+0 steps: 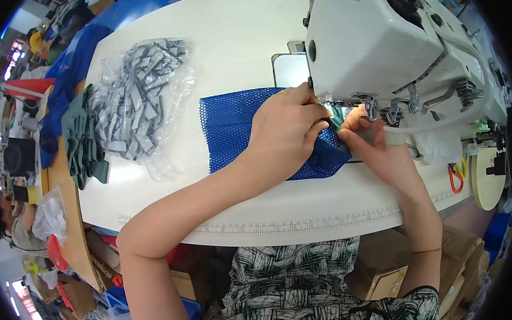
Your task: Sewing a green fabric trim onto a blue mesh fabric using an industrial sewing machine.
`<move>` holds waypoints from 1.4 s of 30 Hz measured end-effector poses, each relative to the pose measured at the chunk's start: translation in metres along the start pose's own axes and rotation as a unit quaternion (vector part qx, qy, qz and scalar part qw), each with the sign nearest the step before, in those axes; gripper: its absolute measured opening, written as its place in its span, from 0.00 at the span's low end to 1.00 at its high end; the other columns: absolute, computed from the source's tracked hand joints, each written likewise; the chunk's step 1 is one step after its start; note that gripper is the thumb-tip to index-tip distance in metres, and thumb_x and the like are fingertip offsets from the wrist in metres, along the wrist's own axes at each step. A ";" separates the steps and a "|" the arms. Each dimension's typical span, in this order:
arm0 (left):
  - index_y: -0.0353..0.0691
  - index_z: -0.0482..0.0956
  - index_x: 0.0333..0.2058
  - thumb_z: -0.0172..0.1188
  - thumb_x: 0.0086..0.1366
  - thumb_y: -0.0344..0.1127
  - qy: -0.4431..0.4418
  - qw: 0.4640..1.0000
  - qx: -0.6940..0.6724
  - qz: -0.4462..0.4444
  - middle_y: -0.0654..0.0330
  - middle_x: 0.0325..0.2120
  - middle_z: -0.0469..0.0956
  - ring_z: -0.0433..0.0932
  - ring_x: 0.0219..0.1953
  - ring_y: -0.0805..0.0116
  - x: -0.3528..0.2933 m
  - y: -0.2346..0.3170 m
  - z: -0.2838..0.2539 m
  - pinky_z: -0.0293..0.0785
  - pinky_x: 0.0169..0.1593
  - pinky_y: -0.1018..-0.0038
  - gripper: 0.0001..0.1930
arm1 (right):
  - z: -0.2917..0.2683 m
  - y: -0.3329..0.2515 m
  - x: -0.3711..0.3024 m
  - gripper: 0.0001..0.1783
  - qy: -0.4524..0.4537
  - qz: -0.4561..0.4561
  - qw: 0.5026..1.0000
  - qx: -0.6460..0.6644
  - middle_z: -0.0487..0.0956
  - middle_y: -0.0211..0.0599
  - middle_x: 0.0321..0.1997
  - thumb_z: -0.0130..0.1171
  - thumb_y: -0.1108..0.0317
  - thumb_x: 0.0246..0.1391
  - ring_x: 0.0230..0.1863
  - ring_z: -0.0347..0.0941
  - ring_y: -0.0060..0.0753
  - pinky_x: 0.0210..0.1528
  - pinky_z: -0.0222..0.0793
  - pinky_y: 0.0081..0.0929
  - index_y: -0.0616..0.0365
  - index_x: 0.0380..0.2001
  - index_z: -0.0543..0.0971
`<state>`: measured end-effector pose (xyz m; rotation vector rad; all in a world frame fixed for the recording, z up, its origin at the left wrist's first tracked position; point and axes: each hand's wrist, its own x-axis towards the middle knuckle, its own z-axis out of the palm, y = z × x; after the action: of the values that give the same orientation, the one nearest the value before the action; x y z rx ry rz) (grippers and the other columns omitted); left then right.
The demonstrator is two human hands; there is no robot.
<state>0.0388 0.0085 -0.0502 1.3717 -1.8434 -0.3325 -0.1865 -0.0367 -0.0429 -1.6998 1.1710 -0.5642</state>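
A piece of blue mesh fabric (227, 126) lies on the white table under the head of a white sewing machine (366, 42). My left hand (283, 129) rests over the mesh, its thumb and fingers pinched close to the needle area; what lies between those fingertips is hidden. Across from it, my right hand (378, 146) pinches a dark green fabric strip (337, 118) at the mesh's right edge. Both hands are close together below the machine head, which hides part of the right fingers. The needle itself cannot be made out.
A clear plastic bag of grey-and-white strips (146, 96) lies left on the table, beside a stack of dark green fabric pieces (82, 141). Red-handled scissors (456, 180) hang at the right edge. A printed ruler runs along the front edge. Another person (16, 218) sits far left.
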 end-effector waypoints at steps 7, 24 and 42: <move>0.37 0.88 0.32 0.68 0.59 0.29 -0.014 0.999 -0.028 0.008 0.57 0.35 0.78 0.81 0.41 0.54 0.001 -0.002 0.001 0.77 0.44 0.59 0.03 | 0.014 -0.022 -0.008 0.11 0.033 0.014 0.999 -0.037 0.85 0.33 0.30 0.72 0.64 0.58 0.31 0.80 0.25 0.38 0.76 0.30 0.61 0.36 0.86; 0.40 0.90 0.44 0.68 0.65 0.27 -0.131 0.989 -0.006 0.069 0.60 0.45 0.75 0.72 0.43 0.60 -0.013 -0.003 -0.024 0.65 0.47 0.66 0.10 | 0.003 -0.004 -0.003 0.17 0.032 -0.297 0.915 -0.270 0.84 0.34 0.50 0.67 0.74 0.50 0.51 0.78 0.48 0.61 0.68 0.47 0.52 0.45 0.86; 0.41 0.91 0.45 0.69 0.61 0.24 -0.120 0.992 -0.037 0.024 0.59 0.46 0.75 0.71 0.44 0.59 -0.012 -0.001 -0.021 0.66 0.49 0.65 0.14 | 0.000 0.006 -0.005 0.26 0.067 -0.382 0.840 -0.380 0.81 0.40 0.42 0.67 0.71 0.47 0.52 0.75 0.52 0.58 0.68 0.52 0.46 0.54 0.86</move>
<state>0.0560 0.0241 -0.0426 1.2789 -2.0348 -0.5571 -0.1917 -0.0325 -0.0474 -2.9047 0.7983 -0.7519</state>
